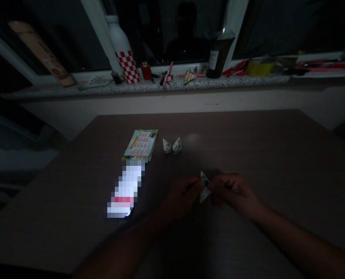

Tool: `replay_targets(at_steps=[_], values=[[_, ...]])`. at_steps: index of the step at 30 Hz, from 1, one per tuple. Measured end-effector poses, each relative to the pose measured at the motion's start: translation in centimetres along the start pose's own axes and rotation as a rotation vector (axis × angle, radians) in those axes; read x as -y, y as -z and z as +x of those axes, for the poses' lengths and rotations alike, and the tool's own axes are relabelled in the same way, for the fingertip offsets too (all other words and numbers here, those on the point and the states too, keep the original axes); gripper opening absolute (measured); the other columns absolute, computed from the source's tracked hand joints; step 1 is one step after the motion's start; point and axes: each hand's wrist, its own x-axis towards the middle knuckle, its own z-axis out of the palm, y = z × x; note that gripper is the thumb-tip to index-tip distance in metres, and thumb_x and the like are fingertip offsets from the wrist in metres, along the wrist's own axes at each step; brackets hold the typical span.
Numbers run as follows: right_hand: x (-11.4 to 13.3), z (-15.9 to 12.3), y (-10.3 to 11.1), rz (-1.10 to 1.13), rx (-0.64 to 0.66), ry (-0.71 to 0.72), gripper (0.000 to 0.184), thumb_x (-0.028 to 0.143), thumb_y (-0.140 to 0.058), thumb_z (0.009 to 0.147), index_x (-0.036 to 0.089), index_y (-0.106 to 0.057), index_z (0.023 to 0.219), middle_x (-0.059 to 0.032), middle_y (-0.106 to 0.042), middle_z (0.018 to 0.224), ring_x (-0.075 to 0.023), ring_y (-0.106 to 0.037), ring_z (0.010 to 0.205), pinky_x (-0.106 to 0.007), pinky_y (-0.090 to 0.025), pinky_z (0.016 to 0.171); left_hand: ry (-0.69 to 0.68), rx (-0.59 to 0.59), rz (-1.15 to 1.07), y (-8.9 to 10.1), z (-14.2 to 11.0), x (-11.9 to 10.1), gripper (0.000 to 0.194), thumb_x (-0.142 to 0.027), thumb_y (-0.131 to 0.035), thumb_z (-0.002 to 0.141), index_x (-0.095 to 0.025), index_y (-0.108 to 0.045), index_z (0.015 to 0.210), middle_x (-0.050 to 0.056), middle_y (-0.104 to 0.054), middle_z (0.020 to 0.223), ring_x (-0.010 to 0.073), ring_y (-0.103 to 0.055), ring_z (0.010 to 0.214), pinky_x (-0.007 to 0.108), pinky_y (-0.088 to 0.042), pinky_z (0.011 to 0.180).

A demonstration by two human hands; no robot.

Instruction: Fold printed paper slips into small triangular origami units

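Over one table [248, 143], two hands [185, 195] [234, 192] pinch one folded paper [205, 192].

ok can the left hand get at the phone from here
Probably yes: the phone lies just left of the left hand and nothing visible stands between them, though its fingers are busy pinching the folded paper.

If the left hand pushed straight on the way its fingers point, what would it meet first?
The folded paper at the left hand's own fingertips, then probably the right hand just beyond; the dim single view leaves depth unclear.
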Motion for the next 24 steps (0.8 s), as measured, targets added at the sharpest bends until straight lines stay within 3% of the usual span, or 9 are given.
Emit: replay_targets(at_steps=[3, 7, 9, 11, 13, 16, 20, 24], values=[[-0.43, 0.25, 0.29, 0.174, 0.011, -0.108, 0.033, 0.042, -0.069, 0.075, 0.014, -0.062, 0.061, 0.0016, -0.058, 0.046, -0.008, -0.051, 0.039, -0.019, -0.04, 0.04, -0.05, 0.001, 0.085, 0.39, -0.11, -0.08, 0.039, -0.039, -0.038, 0.092, -0.014, -0.052, 0.065, -0.003, -0.047, 0.057, 0.009, -0.043, 0.053, 0.021, -0.033, 0.052], [-0.64, 0.31, 0.72, 0.399, 0.008, -0.235, 0.027, 0.034, -0.071, 0.072, 0.015, -0.058, 0.057, 0.0052, -0.052, 0.041, -0.0075, -0.046, 0.034, -0.022, -0.046, 0.039, -0.365, -0.145, 0.354, 0.81, -0.07, -0.16, 0.012, -0.023, -0.052, 0.084, -0.016, -0.058, 0.091, 0.004, -0.059, 0.084, 0.0147, -0.055, 0.077, 0.027, -0.044, 0.071], [-0.72, 0.32, 0.86, 0.46, 0.022, -0.275, 0.026, 0.03, -0.07, 0.072, 0.016, -0.056, 0.055, 0.0062, -0.049, 0.041, -0.0074, -0.044, 0.033, -0.023, -0.048, 0.039, -0.502, -0.169, 0.437, 0.81, 0.11, -0.07, 0.017, -0.02, -0.055, 0.081, -0.017, -0.059, 0.097, 0.007, -0.06, 0.096, 0.0172, -0.056, 0.089, 0.031, -0.045, 0.079], [-0.86, 0.38, 0.89, 0.463, 0.037, -0.295, 0.028, 0.032, -0.068, 0.073, 0.016, -0.054, 0.054, 0.0056, -0.048, 0.043, -0.0083, -0.045, 0.034, -0.024, -0.048, 0.038, -0.555, -0.157, 0.487, 0.73, 0.3, 0.0, 0.013, -0.019, -0.055, 0.083, -0.018, -0.061, 0.094, 0.007, -0.06, 0.097, 0.0172, -0.055, 0.091, 0.032, -0.046, 0.081], [-1.04, 0.48, 0.78, 0.381, 0.021, -0.252, 0.035, 0.041, -0.063, 0.078, 0.016, -0.053, 0.054, 0.0035, -0.05, 0.044, -0.0095, -0.047, 0.037, -0.024, -0.047, 0.039, -0.508, -0.177, 0.488, 0.66, 0.42, 0.02, 0.011, -0.02, -0.053, 0.086, -0.017, -0.062, 0.09, 0.006, -0.06, 0.091, 0.0161, -0.056, 0.087, 0.03, -0.046, 0.08], [-1.13, 0.55, 0.39, 0.058, -0.102, -0.029, 0.041, 0.049, -0.055, 0.083, 0.015, -0.06, 0.063, -0.0007, -0.057, 0.053, -0.0111, -0.054, 0.048, -0.023, -0.046, 0.048, -0.347, -0.237, 0.379, 0.66, 0.46, 0.01, 0.012, -0.023, -0.054, 0.086, -0.015, -0.063, 0.085, 0.005, -0.061, 0.086, 0.0152, -0.057, 0.081, 0.028, -0.045, 0.074], [-0.78, 0.36, -0.02, -0.344, -0.185, 0.225, 0.026, 0.041, -0.058, 0.085, 0.017, -0.067, 0.08, -0.0009, -0.062, 0.064, -0.0117, -0.055, 0.057, -0.022, -0.044, 0.051, -0.168, -0.217, 0.136, 0.54, 0.44, 0.31, 0.013, -0.027, -0.059, 0.083, -0.015, -0.063, 0.08, 0.002, -0.062, 0.082, 0.0143, -0.057, 0.076, 0.026, -0.044, 0.071], [-0.32, 0.14, -0.03, -0.514, -0.184, 0.332, 0.022, 0.033, -0.058, 0.086, 0.016, -0.069, 0.076, -0.0009, -0.063, 0.06, -0.0114, -0.056, 0.054, -0.021, -0.042, 0.048, -0.056, -0.125, -0.079, 0.19, 0.39, 0.48, 0.016, -0.029, -0.061, 0.081, -0.013, -0.062, 0.08, 0.001, -0.061, 0.076, 0.0134, -0.056, 0.072, 0.024, -0.044, 0.067]])
